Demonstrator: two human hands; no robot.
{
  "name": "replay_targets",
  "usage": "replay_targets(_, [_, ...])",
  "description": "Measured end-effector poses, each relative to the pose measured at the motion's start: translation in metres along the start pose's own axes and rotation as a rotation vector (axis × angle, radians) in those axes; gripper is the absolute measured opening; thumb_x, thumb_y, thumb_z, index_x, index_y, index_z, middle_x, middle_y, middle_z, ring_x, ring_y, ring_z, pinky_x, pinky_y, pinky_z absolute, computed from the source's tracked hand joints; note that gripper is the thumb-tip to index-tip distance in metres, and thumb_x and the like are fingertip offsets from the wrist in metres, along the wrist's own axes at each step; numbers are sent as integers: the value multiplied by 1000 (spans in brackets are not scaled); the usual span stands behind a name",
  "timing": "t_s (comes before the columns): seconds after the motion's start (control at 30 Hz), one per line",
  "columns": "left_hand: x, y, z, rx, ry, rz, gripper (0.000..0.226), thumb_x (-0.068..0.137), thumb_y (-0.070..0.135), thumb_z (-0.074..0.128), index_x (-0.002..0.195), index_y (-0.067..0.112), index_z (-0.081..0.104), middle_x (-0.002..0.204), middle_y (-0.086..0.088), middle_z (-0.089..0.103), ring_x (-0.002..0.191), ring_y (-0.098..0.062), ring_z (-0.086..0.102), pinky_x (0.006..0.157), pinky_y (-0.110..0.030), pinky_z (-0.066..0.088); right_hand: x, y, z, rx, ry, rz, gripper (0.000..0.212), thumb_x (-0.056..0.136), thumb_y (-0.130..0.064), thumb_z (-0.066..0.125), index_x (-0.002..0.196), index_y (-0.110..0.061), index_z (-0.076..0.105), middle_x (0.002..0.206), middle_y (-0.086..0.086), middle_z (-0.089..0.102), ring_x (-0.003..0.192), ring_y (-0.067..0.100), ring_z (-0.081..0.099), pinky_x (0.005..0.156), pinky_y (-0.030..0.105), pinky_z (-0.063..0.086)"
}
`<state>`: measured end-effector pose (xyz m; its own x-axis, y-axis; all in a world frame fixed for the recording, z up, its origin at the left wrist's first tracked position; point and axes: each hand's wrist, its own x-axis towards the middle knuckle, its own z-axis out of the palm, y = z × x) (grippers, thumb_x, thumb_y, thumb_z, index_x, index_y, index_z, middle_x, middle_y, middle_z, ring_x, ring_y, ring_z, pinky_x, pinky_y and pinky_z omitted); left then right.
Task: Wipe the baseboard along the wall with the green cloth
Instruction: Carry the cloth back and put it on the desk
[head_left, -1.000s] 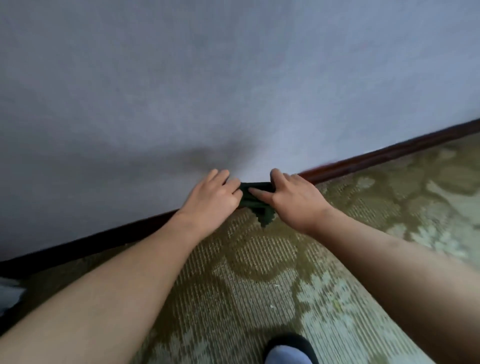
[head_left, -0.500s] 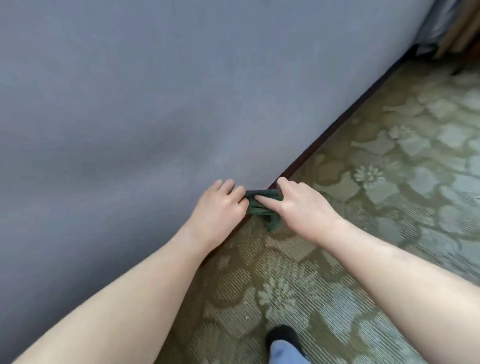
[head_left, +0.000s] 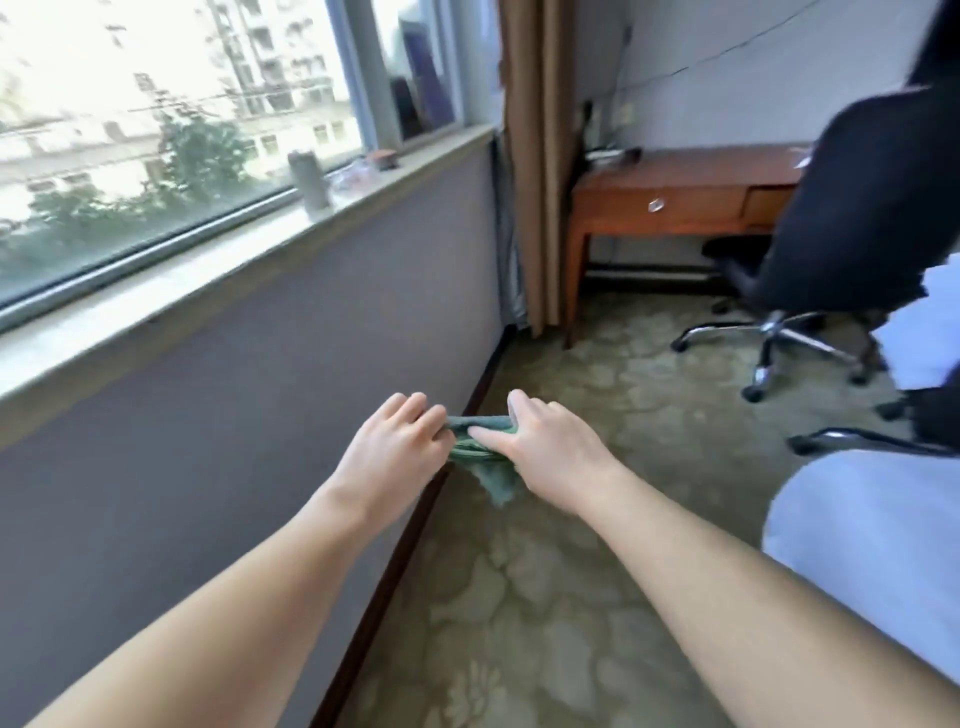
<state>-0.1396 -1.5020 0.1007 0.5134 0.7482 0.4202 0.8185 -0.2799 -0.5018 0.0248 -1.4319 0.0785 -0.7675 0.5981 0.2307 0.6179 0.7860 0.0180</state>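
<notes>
Green cloth (head_left: 480, 451) bunched up and pulled short between two hands, low down by the bottom of the wall (head_left: 249, 415). Left hand (head_left: 400, 447) curled round one end, knuckles up. Right hand (head_left: 548, 441) curled round the other end, thumb lying flat on top. Gripped at both ends, most likely to keep the cloth tight and folded for firm rubbing along the baseboard (head_left: 395, 566). Cannot tell if touching the baseboard or lifted just off it. One loose corner hanging down under the right hand, fuzzy and ragged at the edge.

Soft, thick-looking cloth, dark green, full of folds. Thin, dark brown baseboard, smooth and a little shiny, running straight along the foot of the grey wall toward the tan curtain (head_left: 535, 156). Flat, plain wall, no bumps. Nubby green carpet (head_left: 519, 623) with pale flower shapes, tucked right up against the baseboard. Long run of baseboard ahead of the hands, so probably plenty left to wipe.
</notes>
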Motion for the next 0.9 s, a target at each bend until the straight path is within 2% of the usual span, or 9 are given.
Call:
replay_targets(0.07, [55, 16, -3, -28, 95, 37, 31, 68, 0, 37, 50, 10, 59, 56, -4, 56, 51, -23, 55, 48, -25, 45, -14, 46, -30, -21, -30, 76, 44, 98, -21, 29, 140, -32, 34, 111, 12, 37, 98, 29, 42, 71, 29, 19])
replay_targets(0.13, [99, 29, -4, -39, 161, 67, 36, 70, 0, 32, 49, 9, 59, 55, -4, 55, 51, -23, 54, 48, -25, 44, -24, 85, -51, 3, -59, 182, 44, 96, -30, 27, 139, -27, 37, 104, 11, 35, 102, 30, 41, 71, 28, 18])
replay_targets(0.27, [180, 51, 1, 1, 208, 97, 30, 62, -10, 41, 45, 9, 56, 53, -4, 52, 49, -22, 51, 47, -24, 41, -34, 154, -72, 79, -28, 361, 42, 95, -39, 31, 129, -18, 42, 93, 2, 30, 104, 29, 42, 69, 27, 20])
replay_targets(0.33, [212, 57, 7, -8, 193, 119, 26, 59, -10, 44, 45, 9, 55, 52, -4, 51, 48, -22, 51, 47, -24, 41, -31, 186, -83, 45, -49, 342, 40, 96, -38, 34, 127, -14, 41, 93, 4, 31, 104, 30, 42, 69, 27, 20])
replay_targets(0.4, [250, 58, 17, -15, 196, 128, 24, 61, -7, 47, 45, 9, 56, 52, -3, 51, 48, -22, 51, 47, -24, 41, -21, 226, -95, -48, -79, 270, 40, 97, -32, 30, 133, -20, 40, 96, 7, 32, 99, 27, 41, 69, 27, 21])
replay_targets(0.53, [339, 44, 38, 20, 242, 73, 24, 63, -4, 45, 47, 9, 57, 55, -5, 54, 52, -23, 55, 49, -25, 44, 13, 311, -118, -186, -3, 206, 42, 97, -25, 30, 138, -26, 37, 92, 4, 24, 83, 22, 31, 66, 30, 24])
replay_targets(0.67, [407, 28, 60, 51, 162, 60, 21, 49, -9, 63, 46, 10, 56, 54, -4, 54, 52, -22, 55, 49, -23, 43, 51, 379, -126, -315, -16, 140, 51, 96, -11, 38, 139, -36, 32, 90, 3, 20, 78, 21, 29, 63, 31, 25])
replay_targets(0.8, [464, 1, 99, 76, 166, 55, 22, 54, -7, 50, 45, 13, 56, 53, -2, 54, 51, -20, 54, 48, -22, 42, 103, 440, -118, -343, -11, 137, 56, 94, -7, 40, 139, -38, 31, 90, 2, 21, 78, 19, 28, 64, 30, 25])
replay_targets(0.9, [514, -32, 147, 103, 163, 68, 22, 51, -9, 56, 46, 13, 56, 54, -2, 54, 51, -21, 53, 49, -23, 42, 156, 493, -105, -343, 18, 151, 58, 93, -7, 40, 140, -39, 29, 92, 2, 22, 78, 20, 28, 65, 30, 27])
